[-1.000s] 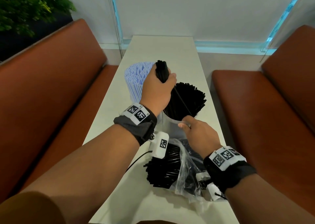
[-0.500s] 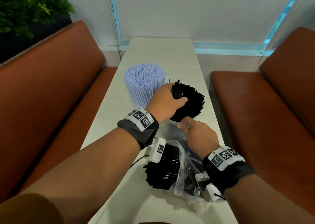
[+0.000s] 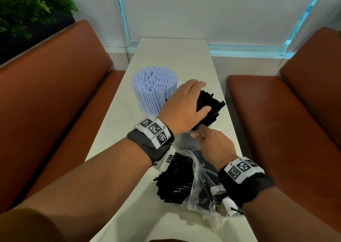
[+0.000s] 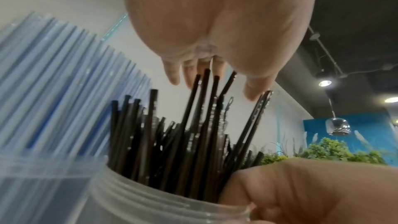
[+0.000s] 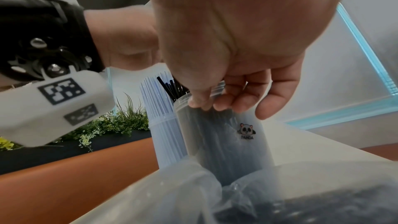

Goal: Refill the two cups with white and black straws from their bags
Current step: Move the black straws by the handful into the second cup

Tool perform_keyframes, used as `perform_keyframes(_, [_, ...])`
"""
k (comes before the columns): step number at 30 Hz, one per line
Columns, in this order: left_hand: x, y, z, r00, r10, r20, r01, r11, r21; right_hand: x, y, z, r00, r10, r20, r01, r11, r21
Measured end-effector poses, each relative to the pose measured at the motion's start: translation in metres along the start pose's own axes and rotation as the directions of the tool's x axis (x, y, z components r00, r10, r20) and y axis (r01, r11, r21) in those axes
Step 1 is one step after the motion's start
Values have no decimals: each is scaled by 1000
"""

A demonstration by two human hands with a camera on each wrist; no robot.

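A translucent cup [image 5: 226, 142] with a panda logo holds black straws [image 3: 212, 105] that stand unevenly. My left hand [image 3: 191, 98] lies flat over their tops, fingers straight; in the left wrist view the fingertips [image 4: 193, 77] touch the tallest black straws [image 4: 172, 142]. My right hand [image 3: 203, 138] pinches the cup's near rim [image 4: 150, 202] between thumb and fingers [image 5: 200, 103]. To the cup's left, a second cup is packed with white straws [image 3: 154, 87]. A clear bag [image 3: 195, 182] with more black straws lies under my right wrist.
The narrow white table [image 3: 171, 57] runs away from me to a wall. Brown padded benches [image 3: 55, 98] [image 3: 287, 112] flank it on both sides. A green plant [image 3: 27, 7] stands behind the left bench.
My left hand lowered the bundle of black straws into the cup, released it, and opened flat over the straw tops. The right hand kept hold of the cup rim.
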State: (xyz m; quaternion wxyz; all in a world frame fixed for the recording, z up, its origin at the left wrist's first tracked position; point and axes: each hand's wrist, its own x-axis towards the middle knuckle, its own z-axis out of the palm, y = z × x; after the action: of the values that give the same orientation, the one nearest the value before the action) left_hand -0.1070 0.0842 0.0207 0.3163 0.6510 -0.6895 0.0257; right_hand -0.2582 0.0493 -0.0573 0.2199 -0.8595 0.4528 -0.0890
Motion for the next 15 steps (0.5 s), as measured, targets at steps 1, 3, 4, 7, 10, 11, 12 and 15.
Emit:
perform_keyframes(1, [1, 3, 1, 998, 58, -31, -58, 998, 15, 0, -1, 0, 1000, 12, -4, -12, 1000, -2])
perform_keyframes(3, [-1, 7, 10, 983, 159, 94, -172, 973, 152, -1, -1, 0, 999, 53, -11, -53, 999, -7])
perform_keyframes(4, [-4, 8, 17, 962, 144, 231, -200, 950, 240, -1, -2, 0, 998, 68, -16, -68, 997, -33])
perform_keyframes(7, [-8, 2, 23, 930, 56, 362, -175, 937, 303, -4, -3, -2, 998, 52, -26, -53, 997, -57])
perform_keyframes(10, [-3, 7, 18, 971, 156, 183, -193, 959, 206, -4, -3, -3, 999, 46, -14, -47, 996, -72])
perform_keyframes(11, [-3, 9, 21, 966, 191, 175, -227, 949, 217, -3, -3, -2, 999, 44, 1, -43, 989, -145])
perform_keyframes(12, [-4, 12, 26, 950, 214, 226, -271, 926, 263, -3, -2, -2, 999, 39, 9, -37, 977, -211])
perform_keyframes(15, [-7, 15, 37, 909, 173, 379, -313, 883, 350, -4, -2, -2, 999, 49, 21, -42, 965, -258])
